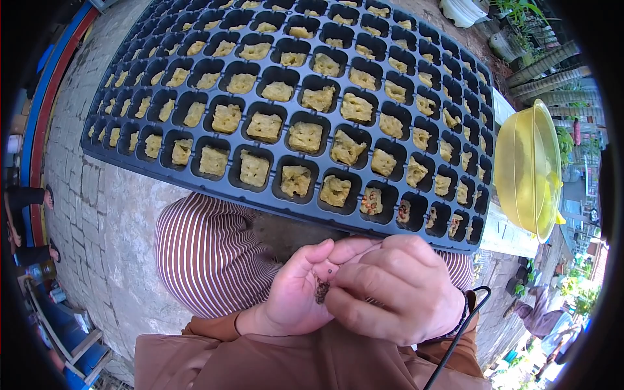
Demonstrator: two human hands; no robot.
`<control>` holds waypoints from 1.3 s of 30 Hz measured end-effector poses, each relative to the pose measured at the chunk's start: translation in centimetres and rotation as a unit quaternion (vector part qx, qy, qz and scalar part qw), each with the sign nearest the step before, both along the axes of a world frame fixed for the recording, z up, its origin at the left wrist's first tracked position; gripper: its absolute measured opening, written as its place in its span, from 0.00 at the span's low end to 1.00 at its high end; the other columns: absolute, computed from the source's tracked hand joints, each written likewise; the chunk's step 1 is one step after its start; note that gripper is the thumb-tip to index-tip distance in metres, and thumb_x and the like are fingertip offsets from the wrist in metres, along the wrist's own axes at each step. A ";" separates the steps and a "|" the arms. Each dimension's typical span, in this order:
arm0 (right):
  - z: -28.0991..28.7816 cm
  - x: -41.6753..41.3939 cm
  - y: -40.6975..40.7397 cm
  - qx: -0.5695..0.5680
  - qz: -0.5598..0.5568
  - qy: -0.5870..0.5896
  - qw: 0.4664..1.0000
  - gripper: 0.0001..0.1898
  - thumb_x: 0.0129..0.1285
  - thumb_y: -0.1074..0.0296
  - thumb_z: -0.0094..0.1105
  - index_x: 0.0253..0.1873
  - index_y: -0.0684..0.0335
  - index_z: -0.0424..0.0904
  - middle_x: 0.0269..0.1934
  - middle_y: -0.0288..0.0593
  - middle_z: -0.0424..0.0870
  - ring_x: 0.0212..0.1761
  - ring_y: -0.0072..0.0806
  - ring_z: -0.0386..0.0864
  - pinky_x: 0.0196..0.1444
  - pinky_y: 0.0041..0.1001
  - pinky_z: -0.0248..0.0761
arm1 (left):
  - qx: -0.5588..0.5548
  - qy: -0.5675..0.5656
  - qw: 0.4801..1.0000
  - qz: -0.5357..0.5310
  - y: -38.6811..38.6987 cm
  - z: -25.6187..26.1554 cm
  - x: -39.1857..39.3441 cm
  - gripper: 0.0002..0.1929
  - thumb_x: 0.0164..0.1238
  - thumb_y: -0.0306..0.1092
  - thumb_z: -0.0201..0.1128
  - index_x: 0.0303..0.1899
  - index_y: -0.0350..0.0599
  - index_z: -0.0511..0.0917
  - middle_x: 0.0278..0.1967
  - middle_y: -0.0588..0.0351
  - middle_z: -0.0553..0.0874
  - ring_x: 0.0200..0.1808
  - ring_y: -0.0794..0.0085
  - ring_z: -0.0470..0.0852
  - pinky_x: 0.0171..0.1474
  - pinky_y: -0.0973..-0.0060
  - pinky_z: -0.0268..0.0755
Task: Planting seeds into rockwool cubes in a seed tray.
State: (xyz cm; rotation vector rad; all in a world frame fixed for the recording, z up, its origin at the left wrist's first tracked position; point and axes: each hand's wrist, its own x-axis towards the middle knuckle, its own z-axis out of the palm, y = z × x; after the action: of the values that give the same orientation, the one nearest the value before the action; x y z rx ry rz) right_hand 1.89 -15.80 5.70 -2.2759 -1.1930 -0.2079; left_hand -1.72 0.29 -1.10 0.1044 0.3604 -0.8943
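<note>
Just in front of my lap, my left hand is cupped palm up and holds a small heap of dark brown seeds. Over that palm bends my right hand, its fingertips down at the seeds; whether they pinch one is hidden. Beyond both hands lies a black plastic seedling tray, its cells holding yellowish growing plugs that look like rockwool. Several reddish-brown seeds show on a plug in the nearest row, and on the plugs to its right. Other plugs, such as a nearby one, show small holes.
A translucent yellow plastic basin stands at the tray's right side on a white surface. A black cable runs by my right wrist. Grey paving extends leftward. Another person's feet show at far left; a person is at far right.
</note>
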 end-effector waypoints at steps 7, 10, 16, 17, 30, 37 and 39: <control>1.1 1.6 -0.9 0.065 -0.182 0.024 0.981 0.11 0.46 0.77 0.67 0.38 0.60 0.82 0.33 0.37 0.83 0.31 0.33 0.78 0.35 0.30 0.70 | -0.258 -0.037 0.959 0.107 -0.4 -1.7 -0.3 0.32 0.81 0.47 0.34 0.73 0.28 0.57 0.75 0.41 0.62 0.77 0.57 0.60 0.80 0.55 0.47; 1.0 2.3 -1.0 0.054 -0.218 0.020 0.974 0.12 0.46 0.80 0.66 0.38 0.60 0.81 0.33 0.38 0.83 0.31 0.34 0.78 0.35 0.31 0.69 | -0.097 -0.071 0.991 0.053 -0.2 -0.2 0.2 0.34 0.80 0.49 0.32 0.74 0.25 0.51 0.77 0.37 0.56 0.80 0.48 0.50 0.81 0.49 0.36; 1.5 2.7 -0.3 -0.015 -0.238 0.007 0.971 0.14 0.44 0.79 0.67 0.38 0.58 0.82 0.33 0.37 0.80 0.34 0.35 0.75 0.35 0.31 0.69 | -0.100 -0.054 0.992 0.059 0.0 0.1 0.0 0.35 0.80 0.49 0.31 0.75 0.25 0.49 0.77 0.36 0.55 0.80 0.48 0.48 0.82 0.49 0.34; 1.6 2.7 -0.2 -0.030 -0.246 0.008 0.969 0.14 0.43 0.79 0.67 0.38 0.58 0.82 0.33 0.37 0.78 0.34 0.35 0.74 0.35 0.31 0.68 | -0.101 -0.053 0.992 0.060 0.1 0.2 0.0 0.35 0.80 0.49 0.31 0.75 0.25 0.49 0.77 0.36 0.55 0.80 0.48 0.48 0.82 0.49 0.34; 2.1 2.7 0.6 -0.065 -0.306 0.067 0.947 0.09 0.47 0.80 0.65 0.35 0.63 0.85 0.28 0.40 0.74 0.33 0.33 0.72 0.36 0.29 0.64 | -0.089 -0.055 0.994 0.045 0.5 0.6 0.2 0.36 0.80 0.49 0.33 0.75 0.25 0.48 0.77 0.35 0.54 0.80 0.48 0.48 0.82 0.50 0.34; 2.5 2.8 0.4 -0.071 -0.296 0.090 0.948 0.09 0.47 0.80 0.66 0.36 0.63 0.87 0.27 0.40 0.76 0.32 0.33 0.73 0.36 0.28 0.65 | -0.092 -0.066 0.993 0.041 0.6 0.7 0.3 0.36 0.80 0.49 0.33 0.75 0.26 0.46 0.78 0.35 0.52 0.81 0.48 0.48 0.82 0.50 0.34; 2.5 2.8 0.3 -0.077 -0.292 0.095 0.949 0.10 0.48 0.81 0.66 0.37 0.64 0.87 0.27 0.40 0.76 0.32 0.32 0.74 0.36 0.28 0.66 | -0.095 -0.065 0.993 0.040 0.7 0.6 0.3 0.36 0.80 0.49 0.33 0.76 0.26 0.46 0.78 0.35 0.52 0.81 0.49 0.47 0.82 0.50 0.34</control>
State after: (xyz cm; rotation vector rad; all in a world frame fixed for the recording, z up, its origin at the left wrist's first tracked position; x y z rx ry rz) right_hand 4.67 -15.47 8.17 -2.6659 -0.4261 -0.1099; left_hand -1.46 0.94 -0.53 -0.0266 0.1553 -0.8341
